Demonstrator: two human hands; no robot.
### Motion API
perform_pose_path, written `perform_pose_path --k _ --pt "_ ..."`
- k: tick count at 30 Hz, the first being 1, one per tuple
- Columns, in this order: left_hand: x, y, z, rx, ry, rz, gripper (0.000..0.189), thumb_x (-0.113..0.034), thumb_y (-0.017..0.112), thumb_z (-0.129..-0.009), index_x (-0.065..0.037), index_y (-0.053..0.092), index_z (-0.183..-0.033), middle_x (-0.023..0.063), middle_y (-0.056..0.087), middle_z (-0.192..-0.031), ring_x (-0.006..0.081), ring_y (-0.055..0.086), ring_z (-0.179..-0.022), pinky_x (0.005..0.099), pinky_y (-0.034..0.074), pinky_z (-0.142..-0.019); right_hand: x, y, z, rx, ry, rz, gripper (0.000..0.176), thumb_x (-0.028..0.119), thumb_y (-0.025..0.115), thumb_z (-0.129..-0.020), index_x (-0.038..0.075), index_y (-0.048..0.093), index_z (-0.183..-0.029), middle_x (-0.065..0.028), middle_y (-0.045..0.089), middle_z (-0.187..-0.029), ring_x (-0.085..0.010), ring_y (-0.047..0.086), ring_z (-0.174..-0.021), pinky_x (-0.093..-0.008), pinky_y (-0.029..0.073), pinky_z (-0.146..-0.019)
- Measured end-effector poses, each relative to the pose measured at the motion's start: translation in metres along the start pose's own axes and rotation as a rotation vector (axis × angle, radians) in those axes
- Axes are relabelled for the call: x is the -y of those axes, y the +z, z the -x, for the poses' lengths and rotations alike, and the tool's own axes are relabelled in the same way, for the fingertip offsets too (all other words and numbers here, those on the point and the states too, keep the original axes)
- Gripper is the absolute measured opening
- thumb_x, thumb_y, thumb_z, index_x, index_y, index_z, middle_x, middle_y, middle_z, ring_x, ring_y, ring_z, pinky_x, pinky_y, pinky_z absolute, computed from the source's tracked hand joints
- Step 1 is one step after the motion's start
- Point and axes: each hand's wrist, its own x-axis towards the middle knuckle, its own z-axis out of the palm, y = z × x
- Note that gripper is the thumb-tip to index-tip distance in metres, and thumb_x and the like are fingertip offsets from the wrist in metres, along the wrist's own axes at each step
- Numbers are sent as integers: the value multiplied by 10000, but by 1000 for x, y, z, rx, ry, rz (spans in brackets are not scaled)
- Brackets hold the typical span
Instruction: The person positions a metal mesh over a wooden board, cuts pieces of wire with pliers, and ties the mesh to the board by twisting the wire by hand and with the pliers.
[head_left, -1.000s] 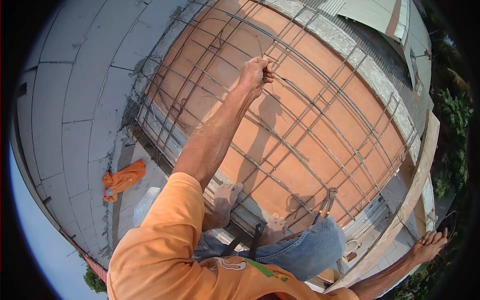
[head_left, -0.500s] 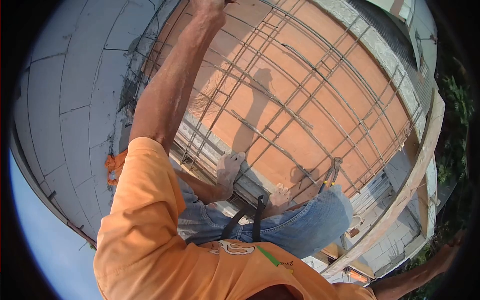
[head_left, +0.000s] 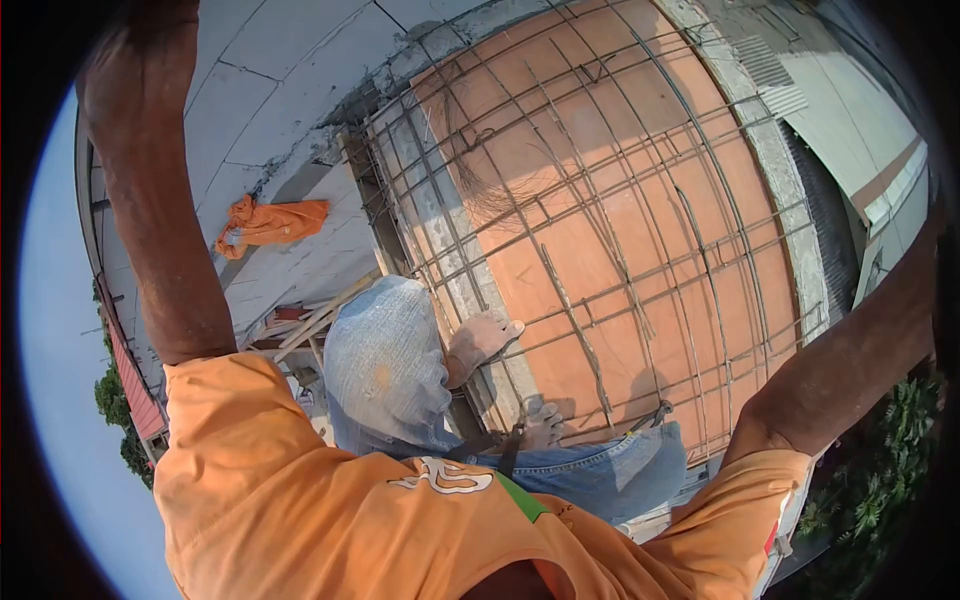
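Observation:
My left arm is raised at the upper left, and only the base of my left hand (head_left: pixel 145 60) shows at the dark frame edge. Its fingers are cut off from view. At the right, my right forearm (head_left: pixel 850 350) stretches up to the edge, with the hand itself outside the view. Below and between the arms lies a grid of tied steel rebar (head_left: pixel 690 240) over orange formwork board (head_left: pixel 620 190). The jaws of a pair of pincers (head_left: pixel 661 412) poke out beside my knee; their handles are mostly hidden.
My bare feet rest at the concrete edge (head_left: pixel 455 235) beside the rebar. Loose tie wire (head_left: pixel 500 195) lies over the board. An orange cloth (head_left: pixel 285 222) hangs by the grey block wall (head_left: pixel 240 100). Corrugated roofing (head_left: pixel 770 70) and foliage (head_left: pixel 870 480) are at the right.
My left arm has swung left, away from over the rebar. My right arm has risen at the right. The view has turned, bringing my other knee and more of the orange cloth into sight.

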Motion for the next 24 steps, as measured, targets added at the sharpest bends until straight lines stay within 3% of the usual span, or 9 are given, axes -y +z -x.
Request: perform_pose_path --k 3,6,7,10,15,24 --pt "-49 -44 30 77 -31 -26 175 -136 449 -1025 -9 559 -1075 74 429 -830 209 433 -809 330 371 -734 -87 -47 -31 130 167 -133 265 210 397 -1037 31 503 -872 2 332 -650 -102 299 -513 -267 268 -468" --pt "-77 -60 63 -8 17 -264 236 -193 461 -1042 -4 564 -1140 52 471 -811 184 469 -796 320 407 -730 -219 -72 45 146 196 -139 374 330 365 -1070 1 507 -961 17 288 -621 -86 258 -479 -259 246 -439" --pt "-78 -62 74 -53 19 -328 246 -194 460 -1044 -2 552 -1166 46 474 -805 173 473 -785 312 412 -712 -252 -63 80 -83 208 89 416 395 350 -1065 14 502 -1000 35 287 -618 -76 248 -463 -245 239 -409" --pt "-82 -75 108 -161 -16 -420 263 -205 460 -1047 2 543 -1187 37 479 -796 152 478 -761 292 415 -676 -322 -107 143 -298 385 265 384 369 391 -1060 6 509 -1017 44 296 -607 -63 272 -436 -238 238 -363" --pt "-75 -86 162 -401 -110 -569 268 -238 464 -1049 -16 556 -1168 20 495 -767 126 496 -714 268 427 -626 -330 -120 168 -226 546 426 391 364 406 -1058 -12 513 -1036 50 300 -601 -50 284 -424 -231 238 -349" --pt "-79 -95 202 -558 -133 -540 250 -246 505 -1032 -34 577 -1144 20 506 -767 130 506 -718 266 438 -632 -350 -33 128 71 443 194 430 385 358 -1067 -11 523 -1094 46 289 -635 -54 257 -470 -219 250 -393"
